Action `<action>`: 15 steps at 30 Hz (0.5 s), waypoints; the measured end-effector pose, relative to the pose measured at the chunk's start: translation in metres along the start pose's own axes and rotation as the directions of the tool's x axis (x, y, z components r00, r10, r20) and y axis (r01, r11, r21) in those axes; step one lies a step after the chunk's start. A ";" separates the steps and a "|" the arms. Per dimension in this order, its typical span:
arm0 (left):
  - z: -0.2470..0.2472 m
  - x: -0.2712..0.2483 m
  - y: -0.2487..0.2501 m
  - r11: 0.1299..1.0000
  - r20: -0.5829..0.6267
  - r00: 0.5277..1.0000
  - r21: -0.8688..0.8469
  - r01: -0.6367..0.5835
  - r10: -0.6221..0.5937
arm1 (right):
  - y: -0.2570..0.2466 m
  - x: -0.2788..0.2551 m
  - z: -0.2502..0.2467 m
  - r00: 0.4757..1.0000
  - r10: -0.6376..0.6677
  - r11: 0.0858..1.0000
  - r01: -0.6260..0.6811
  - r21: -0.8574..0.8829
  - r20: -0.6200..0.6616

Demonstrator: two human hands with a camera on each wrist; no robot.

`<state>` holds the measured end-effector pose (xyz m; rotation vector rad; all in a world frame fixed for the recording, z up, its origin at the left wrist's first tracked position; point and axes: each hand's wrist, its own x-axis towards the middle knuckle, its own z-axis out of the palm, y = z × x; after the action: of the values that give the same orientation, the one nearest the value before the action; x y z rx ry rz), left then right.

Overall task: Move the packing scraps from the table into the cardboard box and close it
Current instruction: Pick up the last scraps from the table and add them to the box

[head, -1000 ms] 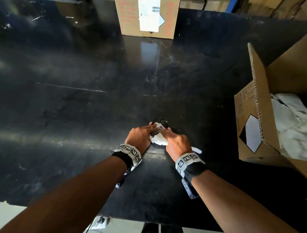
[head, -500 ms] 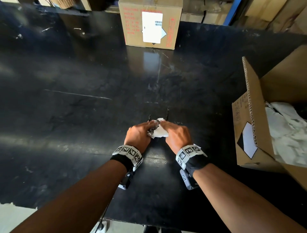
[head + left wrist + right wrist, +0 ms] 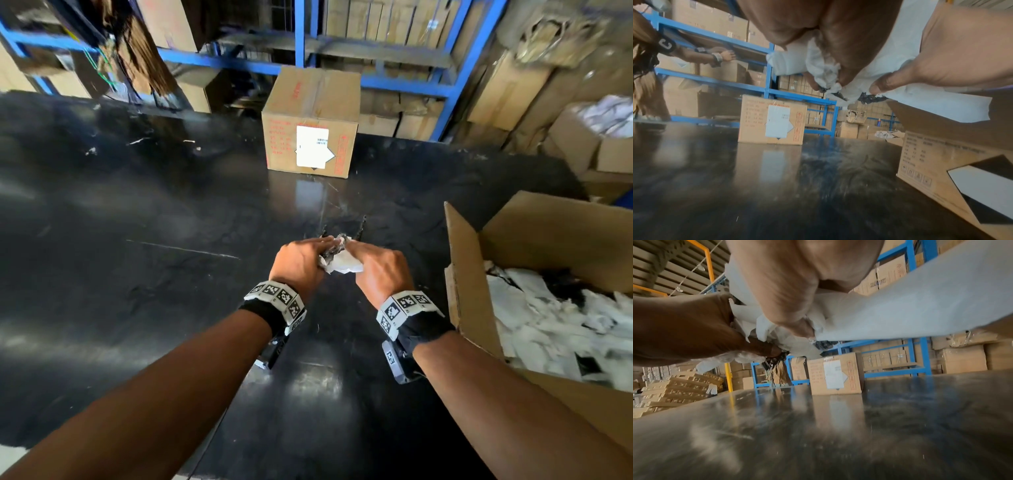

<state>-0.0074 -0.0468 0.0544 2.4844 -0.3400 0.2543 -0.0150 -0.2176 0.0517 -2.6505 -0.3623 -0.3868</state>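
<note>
Tabletop point(image 3: 137, 308): black and glossy, scuffed, with 1 pale scratch to my left.
Left hand point(image 3: 297, 263): raised above the tabletop near its middle, fingers curled round the left side of the scraps; my grip is clamped on them.
Scraps point(image 3: 342, 264): 1 crumpled white wad with dark shreds mixed in, squeezed between both my hands and clear of the tabletop. In the left wrist view the scraps point(image 3: 824, 71) bunch under my fingers, with dark bits hanging at the far end. In the right wrist view the scraps point(image 3: 764, 327) are pressed between my 2 hands, and 1 long flat white strip point(image 3: 920, 305) runs out to the right.
Right hand point(image 3: 382, 272): just beside the left one, fingertips nearly meeting it over the wad; fingers curled, grip clamped on the right side of the scraps.
Closed box point(image 3: 310, 121): sealed cardboard, white label on the near face, red print beside it; it stands at the far edge of the tabletop, well apart from my hands.
Open box point(image 3: 469, 274): cardboard, on the tabletop at my right, near my right forearm; 1 flap stands upright on the side facing me, and white crumpled paper point(image 3: 548, 318) with dark bits already lies inside.
Shelves point(image 3: 301, 34): blue metal racks behind the tabletop, stacked with cartons.
</note>
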 end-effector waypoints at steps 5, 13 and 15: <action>-0.040 0.041 0.060 0.995 0.012 0.999 0.085 -0.047 0.046 | 0.001 0.028 -0.071 0.993 -0.001 0.996 -0.009 -0.085 -0.115; -0.036 0.088 0.182 0.978 -0.038 0.977 0.040 -0.207 0.208 | 0.060 0.027 -0.191 0.976 0.028 0.978 -0.071 -0.195 -0.215; -0.016 0.096 0.215 0.962 -0.034 0.963 0.055 -0.266 0.268 | 0.087 0.013 -0.219 0.974 0.029 0.973 -0.078 -0.215 -0.223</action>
<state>0.0174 -0.2227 0.2098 2.4752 -0.6609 0.4282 -0.0221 -0.3895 0.2124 -2.7883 -0.1849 -0.7336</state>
